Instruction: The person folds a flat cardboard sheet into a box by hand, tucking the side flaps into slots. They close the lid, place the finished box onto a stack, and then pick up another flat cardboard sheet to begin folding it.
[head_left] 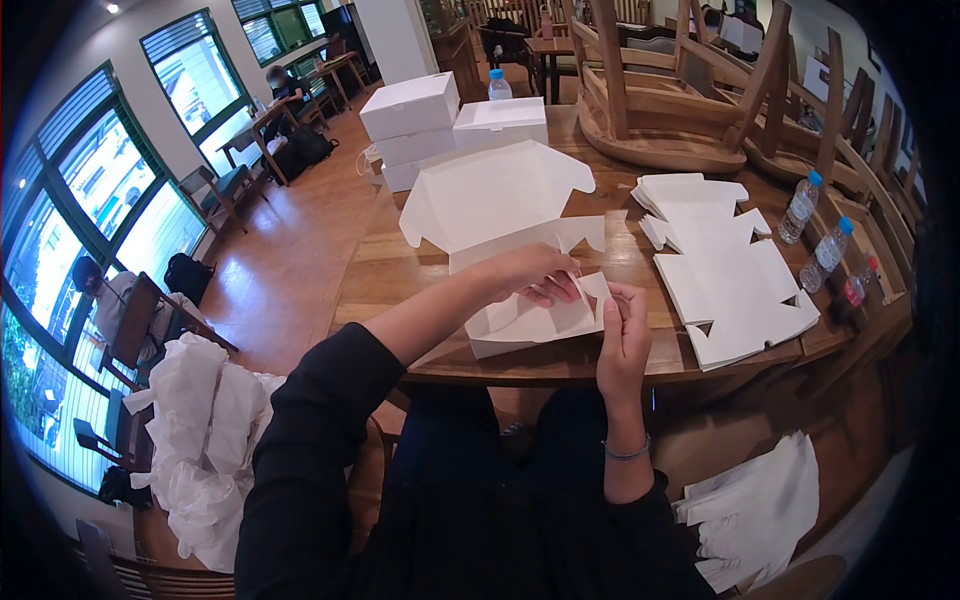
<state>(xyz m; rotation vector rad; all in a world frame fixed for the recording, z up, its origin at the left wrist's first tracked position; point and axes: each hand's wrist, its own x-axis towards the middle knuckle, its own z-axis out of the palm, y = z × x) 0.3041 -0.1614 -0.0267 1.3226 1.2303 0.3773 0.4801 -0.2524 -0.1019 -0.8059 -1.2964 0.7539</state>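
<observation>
Around you the wooden table [380, 270] carries a stack of finished white boxes [440, 125] at the far end, a pile of flat box blanks [730, 290] to your right, and 3 water bottles [825, 250] beyond it. The half-folded white box [510, 250] sits at the near edge, lid standing open. Your left hand [530, 272] curls over its front wall, pinching the side flap [595, 290]; your right hand [622, 335], fingers upright, seems to grip that same flap.
</observation>
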